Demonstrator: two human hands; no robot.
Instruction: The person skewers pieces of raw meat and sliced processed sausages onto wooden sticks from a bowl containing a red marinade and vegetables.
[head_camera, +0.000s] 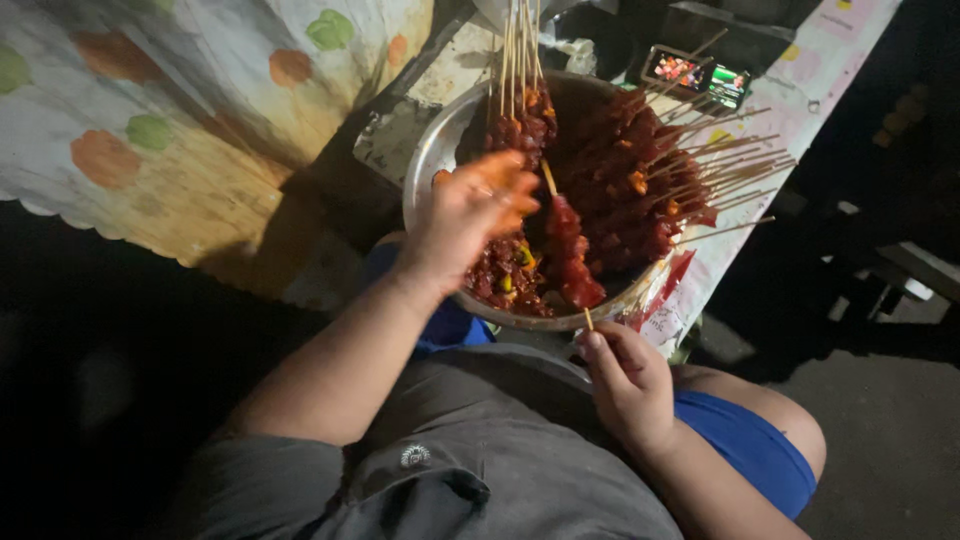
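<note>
A wide metal bowl sits in front of me, holding loose red marinated meat pieces and many finished meat skewers stacked at its right side. My right hand grips the lower end of a thin wooden skewer that is loaded with red meat and slants up over the bowl. My left hand, smeared with red marinade, hovers over the bowl next to the skewer's upper end, fingers bent as if pinching a piece; what it holds is blurred. More skewers stand upright at the bowl's far rim.
The bowl rests on a surface covered with a light patterned sheet. A phone with a lit screen lies beyond the bowl. A cloth with orange and green spots hangs at the left. My lap in grey shirt and blue shorts is below.
</note>
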